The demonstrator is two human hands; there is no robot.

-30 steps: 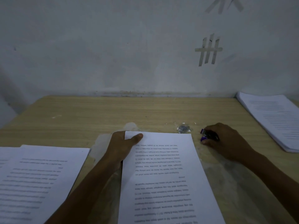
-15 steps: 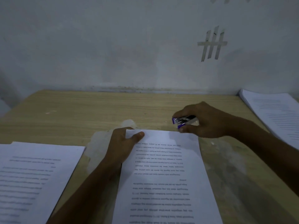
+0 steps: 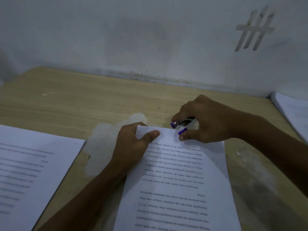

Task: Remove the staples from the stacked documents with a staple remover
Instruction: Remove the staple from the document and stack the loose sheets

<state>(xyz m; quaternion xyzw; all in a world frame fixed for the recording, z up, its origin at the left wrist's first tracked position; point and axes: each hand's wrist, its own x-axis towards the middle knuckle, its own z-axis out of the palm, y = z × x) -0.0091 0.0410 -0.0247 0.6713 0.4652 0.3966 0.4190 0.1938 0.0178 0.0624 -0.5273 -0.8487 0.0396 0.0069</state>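
A printed document (image 3: 180, 177) lies in front of me on the wooden table (image 3: 83, 104), its text upside down. My left hand (image 3: 133, 144) pinches its far left corner, thumb on top of the sheet. My right hand (image 3: 208, 120) grips a purple and metal staple remover (image 3: 181, 125), whose jaws sit at the far edge of the document just right of my left thumb. The staple itself is not visible.
A second stack of printed pages (image 3: 28, 172) lies at the left. Another thick stack (image 3: 295, 114) sits at the far right by the wall. A pale worn patch (image 3: 103, 144) marks the table beside my left hand. Tape strips (image 3: 255, 30) stick to the wall.
My right hand picked the staple remover up from the table at the right and carried it left to the document's far edge. My left hand kept hold of the corner.
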